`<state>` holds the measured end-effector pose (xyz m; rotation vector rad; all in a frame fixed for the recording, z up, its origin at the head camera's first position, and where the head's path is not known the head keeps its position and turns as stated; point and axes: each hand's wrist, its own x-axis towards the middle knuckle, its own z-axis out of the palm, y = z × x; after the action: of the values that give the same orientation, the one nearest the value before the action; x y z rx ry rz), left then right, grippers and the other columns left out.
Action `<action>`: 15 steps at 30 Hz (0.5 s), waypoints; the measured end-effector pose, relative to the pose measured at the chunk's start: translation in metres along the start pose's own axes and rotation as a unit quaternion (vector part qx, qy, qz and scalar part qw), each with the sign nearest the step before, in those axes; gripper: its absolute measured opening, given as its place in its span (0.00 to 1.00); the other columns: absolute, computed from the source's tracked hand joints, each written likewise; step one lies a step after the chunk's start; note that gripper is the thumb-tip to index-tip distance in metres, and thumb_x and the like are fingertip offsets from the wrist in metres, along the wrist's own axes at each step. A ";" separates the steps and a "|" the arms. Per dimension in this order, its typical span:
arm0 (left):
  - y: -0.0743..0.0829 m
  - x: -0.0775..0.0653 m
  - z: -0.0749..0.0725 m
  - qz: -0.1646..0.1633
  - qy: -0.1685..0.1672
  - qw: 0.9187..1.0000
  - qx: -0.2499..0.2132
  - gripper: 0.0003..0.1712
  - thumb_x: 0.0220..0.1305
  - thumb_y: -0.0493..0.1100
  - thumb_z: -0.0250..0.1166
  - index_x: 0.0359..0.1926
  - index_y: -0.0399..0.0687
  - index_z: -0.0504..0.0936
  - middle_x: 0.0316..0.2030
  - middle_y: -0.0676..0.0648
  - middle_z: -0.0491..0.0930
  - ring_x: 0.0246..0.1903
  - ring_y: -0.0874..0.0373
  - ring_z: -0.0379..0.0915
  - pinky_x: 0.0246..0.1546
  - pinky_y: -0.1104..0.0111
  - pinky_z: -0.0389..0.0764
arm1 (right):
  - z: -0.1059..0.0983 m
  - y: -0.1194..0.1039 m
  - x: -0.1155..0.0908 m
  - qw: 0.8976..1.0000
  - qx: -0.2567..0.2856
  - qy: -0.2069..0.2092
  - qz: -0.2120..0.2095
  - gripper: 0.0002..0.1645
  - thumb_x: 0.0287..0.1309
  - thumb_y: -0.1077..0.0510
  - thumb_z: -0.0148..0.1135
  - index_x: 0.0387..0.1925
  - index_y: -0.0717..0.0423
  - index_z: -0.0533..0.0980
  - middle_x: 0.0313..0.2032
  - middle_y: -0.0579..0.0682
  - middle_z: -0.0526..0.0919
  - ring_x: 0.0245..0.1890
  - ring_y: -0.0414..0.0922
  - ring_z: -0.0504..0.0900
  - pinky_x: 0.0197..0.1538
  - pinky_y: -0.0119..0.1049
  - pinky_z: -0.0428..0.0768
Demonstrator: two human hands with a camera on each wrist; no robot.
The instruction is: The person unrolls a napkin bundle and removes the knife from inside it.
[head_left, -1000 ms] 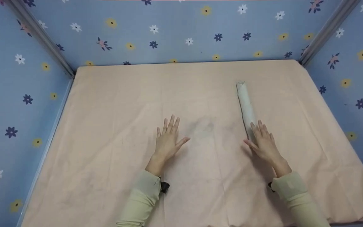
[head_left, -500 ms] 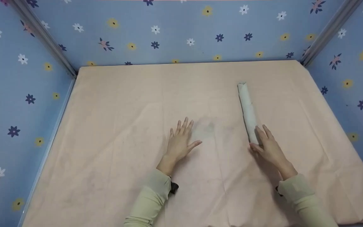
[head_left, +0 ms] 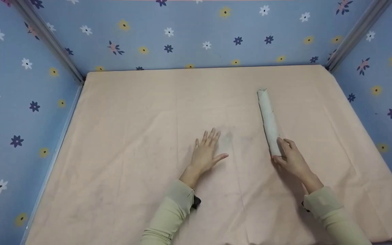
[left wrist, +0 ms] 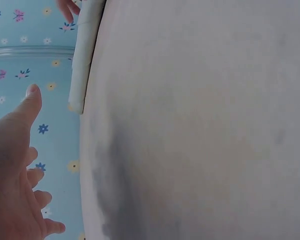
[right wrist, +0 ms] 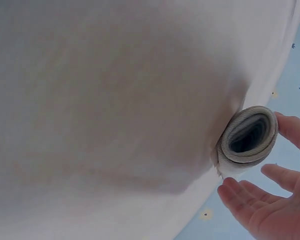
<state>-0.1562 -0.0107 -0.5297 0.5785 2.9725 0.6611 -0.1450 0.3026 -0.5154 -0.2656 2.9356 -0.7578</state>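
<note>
Though apart from left grip [head_left: 204,157], pale roll [head_left: 267,119] against right grip [head_left: 294,160].

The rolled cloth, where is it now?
In the head view, the rolled cloth lies right of centre on the peach cover, its near end at the right hand.

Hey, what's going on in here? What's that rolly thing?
Someone is handling a pale green roll that lies on a peach cloth. Their right hand has its fingers at the roll's near end, though I can't tell if it is really gripping. The left hand is open with its fingers spread, held over the cloth away from the roll. Right now the roll is all wound up, with layers showing at its end.
</note>
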 end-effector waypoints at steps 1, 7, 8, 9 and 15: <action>0.001 0.001 0.001 0.000 -0.003 1.000 0.000 0.47 0.56 0.68 0.49 0.69 0.52 0.44 0.68 0.48 0.39 0.66 0.48 0.33 0.59 0.45 0.43 | 0.000 0.000 0.000 1.000 0.001 -0.001 -0.001 0.42 0.53 0.56 0.60 0.63 0.66 0.52 0.58 0.69 0.55 0.53 0.65 0.64 0.52 0.54 0.66; 0.009 0.006 0.007 0.003 -0.018 1.000 0.004 0.47 0.56 0.68 0.48 0.69 0.53 0.42 0.68 0.49 0.37 0.66 0.49 0.32 0.59 0.46 0.43 | -0.002 0.000 0.001 1.000 -0.003 -0.016 -0.003 0.39 0.52 0.58 0.61 0.61 0.68 0.56 0.56 0.70 0.58 0.53 0.65 0.63 0.53 0.55 0.64; 0.010 0.007 0.009 0.005 -0.019 1.000 0.002 0.47 0.56 0.68 0.48 0.69 0.53 0.42 0.68 0.49 0.37 0.66 0.49 0.32 0.59 0.46 0.43 | -0.003 0.000 0.002 1.000 -0.004 -0.016 -0.003 0.39 0.52 0.58 0.62 0.61 0.69 0.57 0.56 0.70 0.58 0.54 0.65 0.63 0.53 0.55 0.64; 0.011 0.008 0.010 0.006 -0.021 1.000 0.001 0.47 0.56 0.68 0.48 0.69 0.54 0.42 0.68 0.49 0.37 0.66 0.49 0.32 0.59 0.46 0.43 | -0.003 0.000 0.002 1.000 -0.003 -0.016 -0.005 0.38 0.51 0.58 0.62 0.60 0.69 0.57 0.56 0.70 0.59 0.54 0.65 0.63 0.53 0.55 0.64; 0.019 0.013 0.016 0.011 -0.027 1.000 0.000 0.46 0.57 0.68 0.47 0.69 0.53 0.42 0.68 0.49 0.37 0.66 0.48 0.33 0.59 0.46 0.44 | -0.004 -0.001 0.005 1.000 0.007 -0.011 -0.009 0.38 0.51 0.59 0.63 0.59 0.70 0.59 0.55 0.69 0.60 0.53 0.65 0.64 0.52 0.55 0.65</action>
<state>-0.1597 0.0164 -0.5356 0.6205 2.9207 0.6381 -0.1499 0.3031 -0.5117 -0.2990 2.9100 -0.7734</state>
